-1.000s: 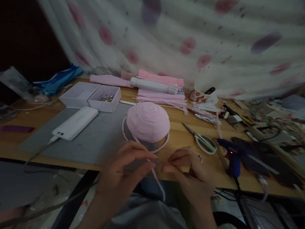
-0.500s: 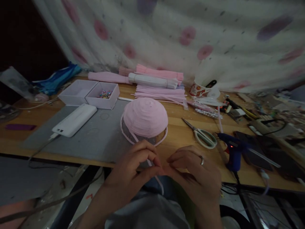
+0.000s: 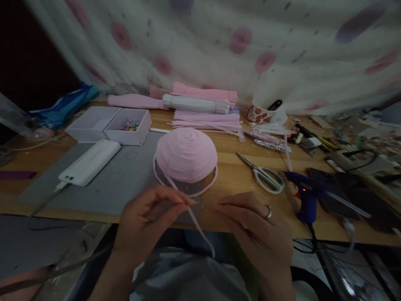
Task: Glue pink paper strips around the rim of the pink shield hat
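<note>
At seven o'clock from the pink dome (image 3: pixel 187 154), the left hand (image 3: pixel 142 223) pinches a pink strip (image 3: pixel 196 225). Six o'clock from the scissors (image 3: pixel 257 169), the right hand (image 3: pixel 258 225) curls; I cannot tell its hold.

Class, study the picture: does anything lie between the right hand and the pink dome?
Yes: a loop of pink cord curves past the near right side of the pink dome, facing the right hand. Nothing else visible stands between them.

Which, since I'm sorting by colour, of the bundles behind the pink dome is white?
The white bundle, lying between the bright pink bundle behind it and pale pink strips in front; those are pink.
</note>
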Demonstrator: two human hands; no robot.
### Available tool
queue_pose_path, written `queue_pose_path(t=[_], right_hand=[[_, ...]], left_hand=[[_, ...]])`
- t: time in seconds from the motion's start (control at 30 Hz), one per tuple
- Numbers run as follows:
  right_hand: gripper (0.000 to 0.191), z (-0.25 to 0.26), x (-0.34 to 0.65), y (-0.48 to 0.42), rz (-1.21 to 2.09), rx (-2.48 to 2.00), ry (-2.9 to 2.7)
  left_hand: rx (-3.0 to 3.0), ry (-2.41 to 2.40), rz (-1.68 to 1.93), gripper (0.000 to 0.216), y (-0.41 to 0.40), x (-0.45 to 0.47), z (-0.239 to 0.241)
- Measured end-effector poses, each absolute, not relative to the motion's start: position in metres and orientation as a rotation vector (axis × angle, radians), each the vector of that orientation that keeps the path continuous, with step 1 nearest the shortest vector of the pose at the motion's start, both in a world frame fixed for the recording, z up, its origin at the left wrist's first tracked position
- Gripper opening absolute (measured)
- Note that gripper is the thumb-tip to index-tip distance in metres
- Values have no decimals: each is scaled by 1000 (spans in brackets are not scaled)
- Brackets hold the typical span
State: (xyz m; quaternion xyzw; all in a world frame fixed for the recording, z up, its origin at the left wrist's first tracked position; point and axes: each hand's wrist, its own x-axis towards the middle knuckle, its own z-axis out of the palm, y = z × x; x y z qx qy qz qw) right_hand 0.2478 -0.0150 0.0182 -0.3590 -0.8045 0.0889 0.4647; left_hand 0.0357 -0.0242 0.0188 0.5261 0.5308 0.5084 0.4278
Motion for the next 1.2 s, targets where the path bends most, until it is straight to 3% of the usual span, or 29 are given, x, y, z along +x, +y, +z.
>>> queue_pose_path(t=[0.1, 0.23, 0.57, 1.2], right_hand=[[12, 16, 244, -15, 261, -867, -1951], [14, 19, 241, -15, 297, -865, -1951], [11, 26, 245, -16, 218, -845, -2099], [12, 30, 240, -11, 159, -848, -2187]], left_hand=[[1393, 1414, 1289, 8, -25, 36, 21], [1702, 1122, 1059, 13, -25, 41, 28], [1561, 1075, 797, 6, -21, 41, 35], [1656, 1103, 762, 10, -28, 37, 26]])
